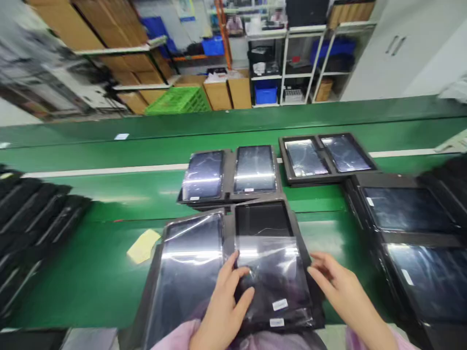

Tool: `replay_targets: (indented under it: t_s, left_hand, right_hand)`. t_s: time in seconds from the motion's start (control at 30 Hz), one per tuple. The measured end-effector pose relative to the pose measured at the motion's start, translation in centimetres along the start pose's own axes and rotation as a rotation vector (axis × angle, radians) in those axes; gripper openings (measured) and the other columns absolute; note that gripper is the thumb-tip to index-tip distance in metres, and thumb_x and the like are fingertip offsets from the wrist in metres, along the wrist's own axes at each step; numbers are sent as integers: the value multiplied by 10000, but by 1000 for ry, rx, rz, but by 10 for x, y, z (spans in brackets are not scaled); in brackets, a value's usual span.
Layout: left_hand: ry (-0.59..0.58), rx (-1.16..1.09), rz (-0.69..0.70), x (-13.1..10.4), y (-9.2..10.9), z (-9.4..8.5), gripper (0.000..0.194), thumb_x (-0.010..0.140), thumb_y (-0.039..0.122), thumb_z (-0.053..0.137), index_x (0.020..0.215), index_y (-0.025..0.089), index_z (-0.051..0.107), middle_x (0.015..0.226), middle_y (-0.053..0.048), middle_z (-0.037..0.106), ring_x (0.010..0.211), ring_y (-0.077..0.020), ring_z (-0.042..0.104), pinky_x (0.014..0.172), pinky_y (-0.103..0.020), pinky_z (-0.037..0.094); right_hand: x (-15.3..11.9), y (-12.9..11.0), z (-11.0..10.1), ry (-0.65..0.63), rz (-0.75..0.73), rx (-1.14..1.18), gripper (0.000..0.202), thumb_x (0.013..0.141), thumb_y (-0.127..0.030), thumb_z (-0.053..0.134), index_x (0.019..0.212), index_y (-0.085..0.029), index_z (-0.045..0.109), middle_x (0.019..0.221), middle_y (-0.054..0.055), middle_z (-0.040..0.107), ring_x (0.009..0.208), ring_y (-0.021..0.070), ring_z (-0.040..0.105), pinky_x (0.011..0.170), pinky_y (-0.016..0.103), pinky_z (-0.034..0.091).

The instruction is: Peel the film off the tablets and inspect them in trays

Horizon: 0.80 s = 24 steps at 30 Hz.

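Note:
Several flat dark screen panels lie in a black foam tray point(228, 233) right before me. My left hand point(231, 296) rests with spread fingers on the left edge of a glossy panel point(270, 272) in the tray's right half. This panel sits low and askew, partly over another dark panel point(264, 218), and has a white label near its bottom edge. Beside its right edge is my right hand point(337, 279), thumb and fingers bent but apart, with nothing visible between them. In the tray's left half lies another shiny panel point(191, 262).
Further trays with panels stand behind point(229, 172), at back right point(330, 153) and at right point(412, 238). Stacked black trays point(32, 228) are at left. A yellow paper point(143, 246) lies on the green bench point(109, 287). Shelves point(286, 63) and a green crate point(178, 99) stand beyond.

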<state>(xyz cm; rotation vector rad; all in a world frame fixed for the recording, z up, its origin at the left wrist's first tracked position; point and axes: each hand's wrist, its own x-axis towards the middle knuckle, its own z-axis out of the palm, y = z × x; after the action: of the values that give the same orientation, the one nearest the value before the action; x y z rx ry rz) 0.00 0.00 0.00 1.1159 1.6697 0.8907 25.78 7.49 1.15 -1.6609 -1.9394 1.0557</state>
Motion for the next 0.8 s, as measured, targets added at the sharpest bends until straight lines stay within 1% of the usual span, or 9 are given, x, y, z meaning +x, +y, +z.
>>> replay_targets:
  t_s: [0.1, 0.2, 0.33, 0.43, 0.5, 0.6, 0.67, 0.73, 0.8]
  left_hand:
    - [85, -404, -153, -1, 12, 7, 546, 704, 381, 636, 1208, 222, 496, 1483, -88, 295, 1379, -255, 222, 1137, -413, 161]
    - [156, -625, -278, 2, 25, 8, 708, 641, 361, 669, 1274, 186, 404, 1451, -122, 344, 1354, -253, 272, 1106, -382, 234]
    - [220, -622, -327, 12, 38, 1, 779, 585, 300, 690, 1281, 138, 380, 1420, -159, 360, 1291, -255, 354, 1037, -343, 293]
    - [211, -545, -353, 22, 43, -3, 774, 586, 318, 693, 1274, 123, 399, 1321, -171, 461, 1150, -268, 482, 859, -337, 391]
    - [156, -522, -371, 27, 44, -3, 708, 606, 369, 699, 1223, 121, 456, 1166, -156, 571, 992, -263, 563, 727, -329, 411]
    - [67, -576, -335, 31, 36, 5, 484, 637, 467, 710, 976, 141, 598, 905, -86, 655, 849, -227, 597, 709, -313, 427]
    - [87, -637, -306, 33, 28, 14, 426, 626, 522, 719, 810, 150, 621, 808, -53, 663, 811, -204, 599, 737, -305, 436]
    - [180, -685, -286, 33, 19, 22, 462, 595, 567, 730, 766, 148, 633, 790, -47, 671, 802, -202, 602, 748, -308, 446]
    - [295, -705, -245, 29, 16, 26, 516, 576, 598, 728, 801, 139, 661, 832, -64, 687, 840, -222, 613, 772, -328, 459]
  right_hand:
    - [-14, 17, 14, -77, -16, -60, 358, 830, -481, 439, 1014, -208, 577, 764, 9, 694, 658, 174, 669, 624, 268, 531]
    - [-22, 31, 28, -28, -29, -80, 421, 808, -511, 492, 1069, -195, 589, 832, 33, 684, 619, 170, 654, 590, 270, 532]
    - [-21, 35, 39, 58, 63, 71, 474, 723, -506, 599, 1067, -180, 611, 813, 38, 652, 496, 140, 581, 526, 262, 514]
    - [-21, 25, 39, -15, 257, 395, 503, 703, -523, 618, 1069, -178, 601, 776, 29, 634, 439, 120, 521, 404, 233, 439]
    - [-26, 14, 37, -69, 328, 625, 483, 736, -523, 605, 1085, -191, 580, 832, 35, 642, 527, 133, 567, 439, 216, 452]
    - [-38, -8, 33, -93, 217, 808, 370, 771, -453, 620, 1041, -205, 578, 928, 47, 645, 765, 163, 615, 673, 235, 510]
    - [-48, -21, 32, -108, 68, 830, 298, 786, -395, 626, 1012, -209, 576, 934, 44, 632, 829, 161, 600, 781, 255, 490]
    - [-57, -31, 32, -124, -82, 824, 266, 783, -373, 632, 986, -209, 580, 885, 31, 606, 779, 148, 580, 756, 254, 480]
    - [-64, -40, 30, -154, -198, 816, 266, 765, -375, 642, 959, -204, 583, 802, 13, 573, 692, 133, 547, 659, 233, 463]
